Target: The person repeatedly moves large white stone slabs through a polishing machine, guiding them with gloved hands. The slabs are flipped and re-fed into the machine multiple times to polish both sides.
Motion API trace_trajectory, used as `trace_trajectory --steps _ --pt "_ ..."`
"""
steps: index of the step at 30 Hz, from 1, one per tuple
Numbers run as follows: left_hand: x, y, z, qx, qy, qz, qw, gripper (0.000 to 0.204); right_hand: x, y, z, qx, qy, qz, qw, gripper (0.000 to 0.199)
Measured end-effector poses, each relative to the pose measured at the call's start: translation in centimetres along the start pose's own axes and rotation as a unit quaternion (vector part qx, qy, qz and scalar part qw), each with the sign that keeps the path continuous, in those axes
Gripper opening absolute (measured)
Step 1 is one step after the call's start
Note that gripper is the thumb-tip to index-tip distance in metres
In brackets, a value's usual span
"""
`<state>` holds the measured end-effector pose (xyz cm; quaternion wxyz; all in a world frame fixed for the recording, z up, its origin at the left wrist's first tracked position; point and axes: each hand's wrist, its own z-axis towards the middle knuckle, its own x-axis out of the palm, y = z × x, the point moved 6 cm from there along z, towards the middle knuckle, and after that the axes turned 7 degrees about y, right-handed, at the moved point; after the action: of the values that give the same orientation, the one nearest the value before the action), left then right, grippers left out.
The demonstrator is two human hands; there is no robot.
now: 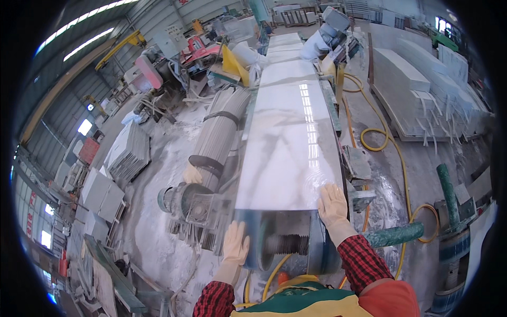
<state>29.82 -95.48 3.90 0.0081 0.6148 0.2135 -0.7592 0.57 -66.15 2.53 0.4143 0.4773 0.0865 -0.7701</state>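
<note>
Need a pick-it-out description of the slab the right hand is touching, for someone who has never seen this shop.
Find the long conveyor line running up the middle of the shop floor. The slab lies flat on it, with the gloved right hand on its near right corner. It is glossy white with faint grey veins and mirrors the roof lights, unlike the dull grey slabs stacked on the left.
</note>
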Motion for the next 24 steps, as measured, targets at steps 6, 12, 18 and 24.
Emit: trace_trajectory --steps 6,12,18,24 --pt "0.4 -1.2 8.7 0.02 0.06 -0.023 0.998 0.076 -2.3 1.3 1.0 0.02 0.068 0.051 0.996 0.041" --pt "0.4 -0.8 14.7 0.053 0.088 -0.009 0.995 0.062 -2.6 1.1 0.2 -0.012 0.047 -0.014 0.999 0.043" --pt "-1.9 -1.6 14.6 0.119 -0.087 -0.045 0.988 0.031 -3.2 1.9 0.2 0.005 0.099 0.011 0.995 0.043" --pt "0.0 0.2 13.4 0.097 -0.087 -0.065 0.989 0.043 -2.7 2.1 -1.0 -0.015 0.093 0.004 0.996 0.043"
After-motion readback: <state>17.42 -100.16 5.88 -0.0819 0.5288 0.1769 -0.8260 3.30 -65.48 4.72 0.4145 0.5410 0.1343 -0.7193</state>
